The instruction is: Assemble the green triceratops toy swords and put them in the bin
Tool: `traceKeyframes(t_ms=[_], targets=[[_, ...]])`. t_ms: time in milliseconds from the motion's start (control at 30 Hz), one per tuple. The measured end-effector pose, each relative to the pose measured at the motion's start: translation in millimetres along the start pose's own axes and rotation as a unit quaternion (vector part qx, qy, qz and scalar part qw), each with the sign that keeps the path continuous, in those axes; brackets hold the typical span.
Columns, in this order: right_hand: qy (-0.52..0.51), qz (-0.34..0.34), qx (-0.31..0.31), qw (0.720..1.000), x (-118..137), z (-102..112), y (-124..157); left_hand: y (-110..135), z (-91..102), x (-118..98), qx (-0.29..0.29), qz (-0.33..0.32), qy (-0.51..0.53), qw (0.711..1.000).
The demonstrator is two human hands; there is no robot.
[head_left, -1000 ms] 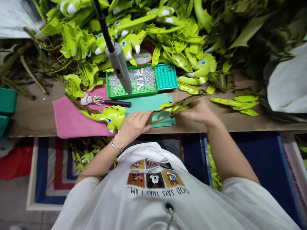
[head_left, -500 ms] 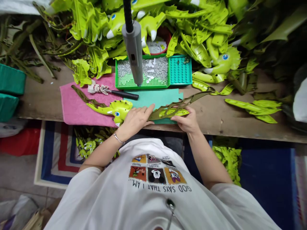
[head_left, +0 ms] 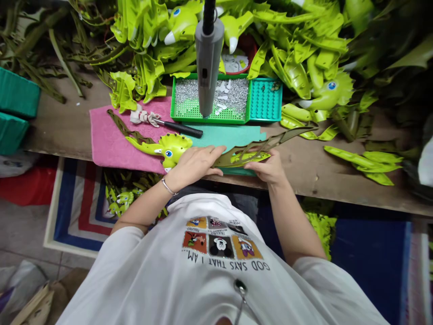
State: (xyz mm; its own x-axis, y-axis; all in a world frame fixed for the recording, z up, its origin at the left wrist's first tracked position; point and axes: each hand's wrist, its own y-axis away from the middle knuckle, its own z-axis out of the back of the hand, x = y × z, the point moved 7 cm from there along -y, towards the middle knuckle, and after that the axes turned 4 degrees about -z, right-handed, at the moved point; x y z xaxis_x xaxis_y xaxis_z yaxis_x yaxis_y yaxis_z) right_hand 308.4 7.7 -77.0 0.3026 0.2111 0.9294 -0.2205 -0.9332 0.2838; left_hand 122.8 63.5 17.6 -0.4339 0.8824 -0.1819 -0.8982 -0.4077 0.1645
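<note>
A lime-green plastic toy dinosaur [head_left: 173, 148], with a frilled head and blue eye, lies at the bench's front edge. My left hand [head_left: 198, 163] is laid over its body, thumb below and fingers above, and hides much of it. To the right stretches a long olive-green plastic strip [head_left: 277, 139] with notches and slits, overlapping a lime-green part [head_left: 252, 157]. My right hand [head_left: 270, 168] is closed on the right end of that lime part, thumb in front. Another olive strip [head_left: 122, 126] reaches up and left from the toy.
An electric screwdriver [head_left: 209, 67] hangs over a green tray [head_left: 189, 116] of small metal screws. A cloth-wrapped hammer [head_left: 177, 127] lies across a pink towel [head_left: 108, 144] and a teal mat [head_left: 237, 134]. Lime-green toy parts [head_left: 297, 81] are heaped behind, with loose ones [head_left: 363, 160] at right.
The view has shifted a little, so the bench sits farther right in the picture. Both hands keep nearly the same hold, and the toy parts lie as before.
</note>
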Motion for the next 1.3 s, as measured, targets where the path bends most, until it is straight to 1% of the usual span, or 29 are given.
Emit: traceKeyframes(t_ms=[133,267,400,500,633,800,833,900,967,1000,1033,1067,1100,1133,1167,1200,1233,1300], targets=[[-0.047,-0.008,0.003,0.999,-4.8,-9.5,0.7,-2.6,-3.9,-2.3,0.019,0.002,-0.004,1.000],[-0.029,-0.020,-0.031,0.999,-4.7,-12.5,8.8,-4.5,-6.0,-5.1,0.042,0.020,-0.020,0.999],[-0.018,-0.032,-0.059,0.998,3.3,-21.5,21.4,-8.3,-9.0,-6.7,0.056,0.034,-0.029,0.997],[-0.018,-0.024,-0.090,0.995,11.6,-30.3,29.2,-11.5,-13.3,-6.1,0.067,0.038,-0.029,0.997],[-0.018,0.007,-0.125,0.992,18.0,-38.3,32.8,-12.4,-15.8,-4.6,0.068,0.039,-0.035,0.996],[-0.026,0.009,-0.126,0.992,16.1,-41.5,31.3,-10.4,-16.7,-2.7,0.077,0.036,-0.046,0.995],[-0.023,-0.001,-0.118,0.993,16.0,-40.3,30.9,-10.2,-16.8,-2.5,0.076,0.033,-0.042,0.996],[-0.001,-0.041,-0.073,0.996,15.7,-34.9,29.6,-9.3,-16.4,-0.9,0.068,0.030,-0.032,0.997],[0.045,-0.097,-0.024,0.994,17.0,-18.8,28.8,-7.3,-15.0,2.4,0.048,0.030,-0.034,0.998],[0.075,-0.111,-0.025,0.991,20.9,-3.3,28.0,-5.8,-13.7,4.4,0.034,0.031,-0.042,0.998],[0.109,-0.108,-0.051,0.987,28.4,17.3,26.2,-4.3,-12.4,6.4,0.020,0.032,-0.054,0.998],[0.143,-0.088,-0.098,0.981,39.5,41.1,23.9,-2.8,-11.3,8.1,0.007,0.031,-0.066,0.997],[0.179,-0.052,-0.161,0.969,54.0,66.0,21.8,-1.8,-10.6,9.4,0.000,0.030,-0.076,0.997],[0.217,-0.011,-0.224,0.950,69.6,88.8,20.3,-1.4,-10.3,10.5,-0.002,0.029,-0.082,0.996],[0.260,0.030,-0.277,0.925,85.4,107.3,18.8,-1.5,-10.4,11.2,0.001,0.029,-0.084,0.996],[0.307,0.068,-0.315,0.895,100.2,120.6,16.7,-2.3,-10.2,11.2,0.006,0.030,-0.085,0.996],[0.355,0.100,-0.339,0.865,113.0,129.2,13.5,-3.6,-9.8,10.4,0.012,0.030,-0.084,0.996],[0.443,0.140,-0.355,0.811,130.8,135.9,4.6,-6.8,-8.5,5.7,0.022,0.022,-0.077,0.997]])
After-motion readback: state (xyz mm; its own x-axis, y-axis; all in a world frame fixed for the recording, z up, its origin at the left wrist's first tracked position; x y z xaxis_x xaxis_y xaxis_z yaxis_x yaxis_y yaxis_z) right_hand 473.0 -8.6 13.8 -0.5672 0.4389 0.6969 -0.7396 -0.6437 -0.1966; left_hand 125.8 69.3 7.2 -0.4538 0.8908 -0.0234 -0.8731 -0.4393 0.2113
